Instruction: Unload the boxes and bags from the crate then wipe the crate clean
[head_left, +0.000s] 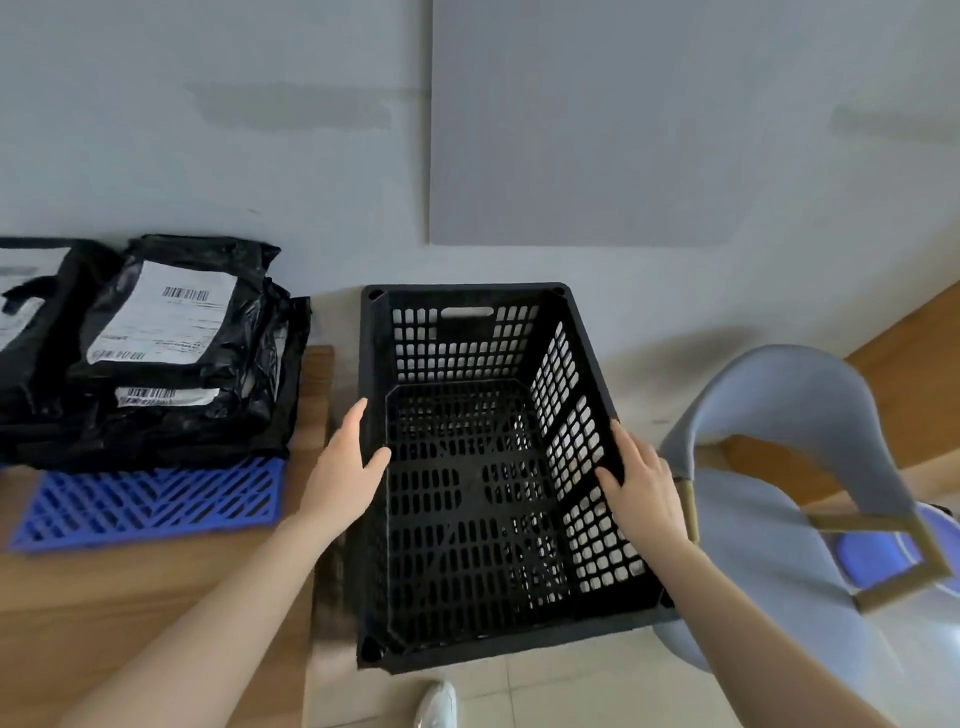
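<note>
1. The left grip (345, 462) and the right grip (644, 483) are each clamping a long rim of the crate (467, 289), with thumbs hooking inside and fingers lying along the outside.
2. The crate is sitting in the gap between the worktop (130, 597) and the chair (779, 415), over the tiled floor (545, 691). From here I cannot tell whether it is resting on the floor or hanging lifted.
3. Its near right corner is lying just beside the chair seat, so swinging it that way could be knocking the chair.
4. Its left wall is running close to the worktop edge. Raising it carelessly could be catching the rim there or squeezing the left fingers (358, 415) against the wood.
5. The bags (171, 332) are piling on a blue mat (150, 499) near the worktop's end. Setting the crate up there could be shoving that stack.
6. A shoe (439, 704) is showing just below the near wall, so a slip could be dropping the crate onto that foot.
7. The crate is looking black, rectangular and plastic, with slotted walls and base and a handle slot in the far end. Nothing is lying inside, so unloading seems done. No cloth is showing, and those slots may be snagging one.
</note>
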